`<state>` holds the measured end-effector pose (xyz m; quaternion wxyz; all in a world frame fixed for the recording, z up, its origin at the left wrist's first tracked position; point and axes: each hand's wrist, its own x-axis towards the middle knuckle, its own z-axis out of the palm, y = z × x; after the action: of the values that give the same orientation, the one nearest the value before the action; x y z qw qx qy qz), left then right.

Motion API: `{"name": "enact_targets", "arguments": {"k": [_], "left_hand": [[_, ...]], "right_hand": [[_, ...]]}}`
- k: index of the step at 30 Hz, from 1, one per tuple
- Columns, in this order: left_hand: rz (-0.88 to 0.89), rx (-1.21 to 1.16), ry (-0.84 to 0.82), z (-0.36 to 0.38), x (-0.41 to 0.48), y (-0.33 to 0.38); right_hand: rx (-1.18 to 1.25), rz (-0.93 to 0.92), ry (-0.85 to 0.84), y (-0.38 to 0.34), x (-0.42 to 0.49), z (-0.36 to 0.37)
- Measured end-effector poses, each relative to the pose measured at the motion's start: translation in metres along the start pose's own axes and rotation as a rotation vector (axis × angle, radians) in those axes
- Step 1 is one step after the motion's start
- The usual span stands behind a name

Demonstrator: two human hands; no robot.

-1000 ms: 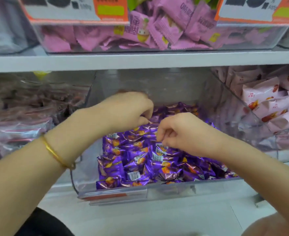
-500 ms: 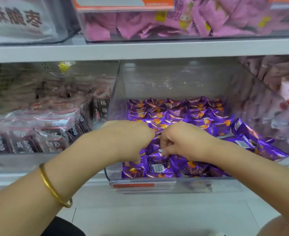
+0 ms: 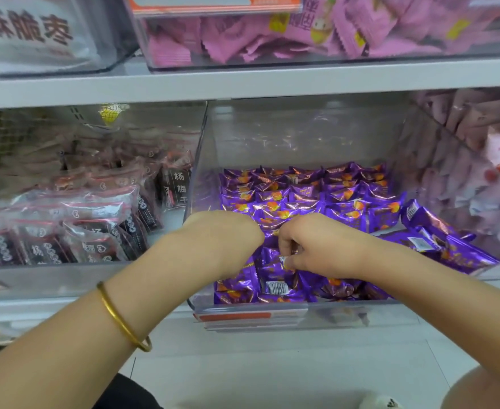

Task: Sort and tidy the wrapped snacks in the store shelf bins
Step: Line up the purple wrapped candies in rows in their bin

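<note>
Head view shows both hands low inside the clear bin [image 3: 198,172] on the middle shelf, where the purple snacks [image 3: 302,199] sit. The right hand [image 3: 319,246] has its fingers curled and pinches one packet [image 3: 272,258] near the middle of the bin. The left hand [image 3: 225,240] is knuckles-up just beside it, with its fingers hidden among the wrappers, so I cannot tell whether it grips anything.

The step in hand looks like adding a packet to the tidy rows at the back. To do it well, hold the packet by its crimped end, turn its printed face forward, and set it on edge against the last row, while the left hand braces that row so it does not topple.

The back rows stand on edge, overlapping, with faces toward the front and long axes running left to right across the bin. The loose heap [image 3: 437,237] against the right wall lies tilted, its long axes diagonal from rear-left to front-right. A front packet [image 3: 275,286] lies flat, barcode side up.
</note>
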<state>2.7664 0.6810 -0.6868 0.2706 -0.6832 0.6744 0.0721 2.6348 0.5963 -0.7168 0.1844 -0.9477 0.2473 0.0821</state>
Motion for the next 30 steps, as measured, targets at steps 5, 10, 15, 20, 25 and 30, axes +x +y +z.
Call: {"name": "enact_targets", "arguments": {"k": [5,10,15,20,25,30], "left_hand": [[-0.04,-0.059,0.014,0.001,0.002,0.004],[-0.053,-0.069,0.008,-0.003,-0.002,0.005],[-0.056,-0.118,-0.007,-0.004,-0.002,0.006],[-0.078,-0.1,0.122,0.0,-0.003,0.01],[-0.118,-0.008,0.144,0.01,-0.004,0.018],[-0.143,-0.004,0.18,0.01,-0.005,0.02]], "right_hand": [[-0.042,0.045,-0.037,-0.002,-0.001,0.001],[-0.053,0.052,-0.019,-0.004,-0.003,0.0],[-0.082,0.083,-0.04,-0.005,-0.009,-0.001],[-0.138,0.069,0.11,-0.004,-0.011,0.003],[-0.176,0.06,0.139,-0.005,-0.009,0.003],[-0.166,0.021,0.135,-0.004,-0.009,0.002]]}}
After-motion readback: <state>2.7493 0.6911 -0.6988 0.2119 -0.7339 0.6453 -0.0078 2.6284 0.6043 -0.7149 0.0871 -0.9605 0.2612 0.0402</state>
